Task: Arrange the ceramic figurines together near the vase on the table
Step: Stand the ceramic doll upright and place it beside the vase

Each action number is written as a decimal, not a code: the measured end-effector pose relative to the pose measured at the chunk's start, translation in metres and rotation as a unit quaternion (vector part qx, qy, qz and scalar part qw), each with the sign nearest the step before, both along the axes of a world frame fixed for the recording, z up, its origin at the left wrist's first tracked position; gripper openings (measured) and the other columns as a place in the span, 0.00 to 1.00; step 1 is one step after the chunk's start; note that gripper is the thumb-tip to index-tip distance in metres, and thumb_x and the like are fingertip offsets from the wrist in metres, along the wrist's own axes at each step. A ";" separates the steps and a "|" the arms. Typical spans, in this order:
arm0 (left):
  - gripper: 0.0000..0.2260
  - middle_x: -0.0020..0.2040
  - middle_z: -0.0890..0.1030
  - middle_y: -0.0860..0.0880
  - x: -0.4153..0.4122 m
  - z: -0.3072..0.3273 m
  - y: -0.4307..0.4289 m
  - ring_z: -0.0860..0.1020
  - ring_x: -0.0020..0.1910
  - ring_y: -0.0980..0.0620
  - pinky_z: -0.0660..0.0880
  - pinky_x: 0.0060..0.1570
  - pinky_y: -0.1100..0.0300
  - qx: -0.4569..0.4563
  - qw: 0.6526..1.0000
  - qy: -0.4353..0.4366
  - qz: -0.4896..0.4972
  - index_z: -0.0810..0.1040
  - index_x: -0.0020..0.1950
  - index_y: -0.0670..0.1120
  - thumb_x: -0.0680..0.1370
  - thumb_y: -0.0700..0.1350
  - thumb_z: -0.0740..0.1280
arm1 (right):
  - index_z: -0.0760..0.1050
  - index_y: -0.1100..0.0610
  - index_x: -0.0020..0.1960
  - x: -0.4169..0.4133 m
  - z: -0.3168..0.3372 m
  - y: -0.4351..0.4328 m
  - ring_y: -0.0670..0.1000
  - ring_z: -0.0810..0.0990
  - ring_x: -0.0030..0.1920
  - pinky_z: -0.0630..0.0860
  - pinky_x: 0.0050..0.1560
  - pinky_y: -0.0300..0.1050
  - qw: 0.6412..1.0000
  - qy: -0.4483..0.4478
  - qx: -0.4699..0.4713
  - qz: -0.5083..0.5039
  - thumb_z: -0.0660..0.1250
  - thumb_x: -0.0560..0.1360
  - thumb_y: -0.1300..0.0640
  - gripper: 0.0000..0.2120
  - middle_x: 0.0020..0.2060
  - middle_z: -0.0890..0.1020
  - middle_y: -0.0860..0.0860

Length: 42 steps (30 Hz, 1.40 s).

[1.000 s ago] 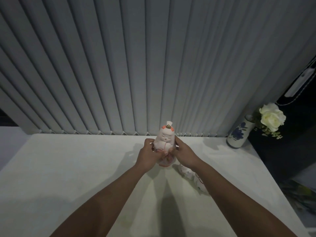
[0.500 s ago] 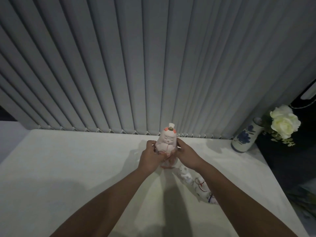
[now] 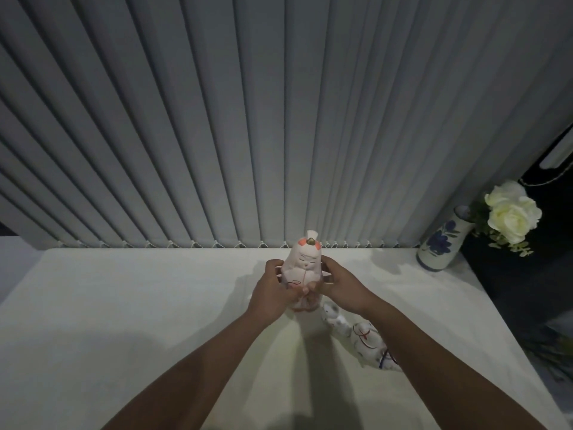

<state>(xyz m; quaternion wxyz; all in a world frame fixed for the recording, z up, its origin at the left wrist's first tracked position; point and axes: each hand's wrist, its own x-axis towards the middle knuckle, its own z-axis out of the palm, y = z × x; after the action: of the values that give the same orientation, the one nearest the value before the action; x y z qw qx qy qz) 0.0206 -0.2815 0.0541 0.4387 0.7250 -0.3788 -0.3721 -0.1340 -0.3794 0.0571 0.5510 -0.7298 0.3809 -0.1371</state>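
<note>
A white ceramic doll figurine point(image 3: 304, 262) with orange marks on its head stands upright at the middle of the white table point(image 3: 124, 305). My left hand point(image 3: 272, 293) grips its left side and my right hand point(image 3: 338, 282) its right side, thumbs meeting at its front. A white cat-like figurine point(image 3: 362, 336) with red and blue lines lies on its side just under my right forearm, partly hidden. The white vase point(image 3: 441, 243) with blue flowers painted on it stands at the table's far right corner.
Pale roses point(image 3: 511, 214) lean out of the vase to the right. Grey vertical blinds point(image 3: 248, 119) hang along the table's far edge. A dark area lies beyond the right table edge point(image 3: 527, 352).
The view has shifted slightly, so the vase sits further right in frame. Both hands keep the same hold on the doll figurine, which stays upright at the table's middle.
</note>
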 end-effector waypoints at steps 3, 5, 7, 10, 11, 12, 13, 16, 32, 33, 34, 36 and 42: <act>0.30 0.55 0.80 0.50 0.003 -0.002 -0.001 0.79 0.52 0.51 0.79 0.53 0.53 0.001 1.000 0.008 -0.025 0.68 0.61 0.51 0.63 0.47 0.78 | 0.65 0.49 0.70 -0.003 0.000 -0.002 0.48 0.80 0.56 0.79 0.55 0.45 1.000 0.015 -0.006 0.008 0.73 0.71 0.54 0.30 0.62 0.78 0.46; 0.32 0.57 0.80 0.49 0.006 -0.003 -0.001 0.79 0.52 0.52 0.78 0.53 0.56 0.003 0.999 0.008 -0.044 0.68 0.64 0.50 0.64 0.46 0.79 | 0.65 0.48 0.70 -0.006 0.002 -0.004 0.49 0.80 0.57 0.78 0.56 0.46 0.999 0.032 -0.012 0.012 0.75 0.70 0.54 0.32 0.61 0.78 0.46; 0.34 0.58 0.79 0.50 0.011 -0.004 -0.001 0.79 0.54 0.52 0.78 0.52 0.58 0.009 0.997 0.008 -0.070 0.68 0.65 0.51 0.63 0.47 0.79 | 0.65 0.48 0.70 -0.008 0.003 -0.007 0.49 0.79 0.57 0.78 0.57 0.45 0.998 0.052 -0.021 0.021 0.76 0.68 0.54 0.34 0.60 0.79 0.46; 0.37 0.59 0.78 0.53 0.022 -0.006 -0.001 0.77 0.58 0.53 0.75 0.48 0.66 0.034 0.990 -0.012 -0.137 0.65 0.68 0.54 0.65 0.46 0.79 | 0.65 0.48 0.70 -0.008 0.005 -0.008 0.47 0.80 0.54 0.76 0.53 0.40 0.995 0.086 -0.034 0.035 0.77 0.67 0.54 0.36 0.59 0.79 0.47; 0.37 0.60 0.78 0.54 0.026 -0.008 -0.001 0.76 0.59 0.53 0.74 0.48 0.66 0.046 0.987 -0.024 -0.155 0.63 0.69 0.55 0.65 0.46 0.79 | 0.65 0.48 0.70 -0.007 0.005 -0.009 0.47 0.80 0.53 0.76 0.51 0.38 0.994 0.094 -0.036 0.035 0.77 0.66 0.54 0.36 0.58 0.80 0.47; 0.38 0.61 0.77 0.53 0.029 -0.009 -0.002 0.76 0.60 0.52 0.74 0.48 0.65 0.057 0.983 -0.035 -0.168 0.63 0.70 0.55 0.66 0.46 0.79 | 0.65 0.48 0.69 -0.006 0.006 -0.010 0.47 0.80 0.53 0.75 0.50 0.38 0.994 0.099 -0.039 0.035 0.78 0.66 0.54 0.36 0.58 0.80 0.47; 0.39 0.62 0.77 0.53 0.031 -0.010 -0.003 0.76 0.60 0.52 0.74 0.49 0.64 0.066 0.981 -0.044 -0.179 0.62 0.71 0.55 0.66 0.46 0.78 | 0.65 0.49 0.69 -0.005 0.006 -0.011 0.47 0.80 0.53 0.76 0.51 0.39 0.993 0.102 -0.041 0.034 0.78 0.66 0.54 0.36 0.58 0.80 0.48; 0.38 0.61 0.78 0.52 0.034 -0.014 -0.005 0.77 0.59 0.52 0.75 0.44 0.69 0.066 0.978 -0.055 -0.191 0.62 0.71 0.55 0.66 0.46 0.78 | 0.66 0.50 0.70 -0.004 0.008 -0.014 0.48 0.80 0.52 0.77 0.52 0.41 0.993 0.109 -0.037 0.034 0.78 0.66 0.54 0.36 0.58 0.79 0.48; 0.35 0.56 0.81 0.53 0.038 0.001 -0.010 0.80 0.52 0.52 0.80 0.52 0.48 0.000 0.978 -0.077 -0.196 0.67 0.65 0.60 0.62 0.50 0.78 | 0.67 0.50 0.68 -0.002 0.010 0.007 0.52 0.79 0.61 0.78 0.60 0.48 0.998 0.018 0.014 -0.067 0.71 0.70 0.68 0.30 0.61 0.78 0.50; 0.34 0.55 0.81 0.53 0.037 0.006 -0.013 0.80 0.52 0.52 0.80 0.52 0.48 -0.006 0.977 -0.079 -0.197 0.67 0.64 0.60 0.62 0.50 0.78 | 0.66 0.50 0.68 -0.004 0.015 0.007 0.53 0.79 0.61 0.78 0.60 0.50 0.997 0.012 0.008 -0.076 0.70 0.70 0.69 0.31 0.61 0.78 0.51; 0.33 0.55 0.82 0.52 0.035 0.012 -0.015 0.81 0.51 0.52 0.80 0.52 0.49 -0.014 0.977 -0.082 -0.199 0.68 0.64 0.59 0.62 0.49 0.78 | 0.66 0.50 0.69 -0.005 0.020 0.008 0.53 0.78 0.61 0.78 0.60 0.51 0.996 0.007 0.001 -0.084 0.70 0.70 0.69 0.31 0.61 0.78 0.51; 0.31 0.54 0.82 0.53 0.028 0.025 -0.018 0.81 0.50 0.54 0.80 0.51 0.51 -0.030 0.975 -0.085 -0.201 0.69 0.63 0.59 0.63 0.47 0.77 | 0.64 0.50 0.70 -0.011 0.033 0.009 0.52 0.78 0.60 0.78 0.60 0.52 0.995 0.000 -0.014 -0.094 0.69 0.71 0.67 0.31 0.62 0.77 0.50; 0.31 0.54 0.80 0.58 -0.004 0.059 -0.028 0.80 0.51 0.55 0.80 0.51 0.53 -0.076 0.971 -0.084 -0.213 0.68 0.65 0.58 0.66 0.44 0.76 | 0.61 0.48 0.72 -0.039 0.073 0.013 0.49 0.76 0.60 0.77 0.52 0.36 0.991 -0.013 -0.061 -0.117 0.66 0.74 0.65 0.30 0.62 0.75 0.47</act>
<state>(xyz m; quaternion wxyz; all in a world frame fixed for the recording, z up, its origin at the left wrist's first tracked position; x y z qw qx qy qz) 0.0162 -0.3093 0.1129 0.3694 0.6212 -0.5870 -0.3648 -0.1727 -0.3666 0.1302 0.4904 -0.7104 0.4475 -0.2335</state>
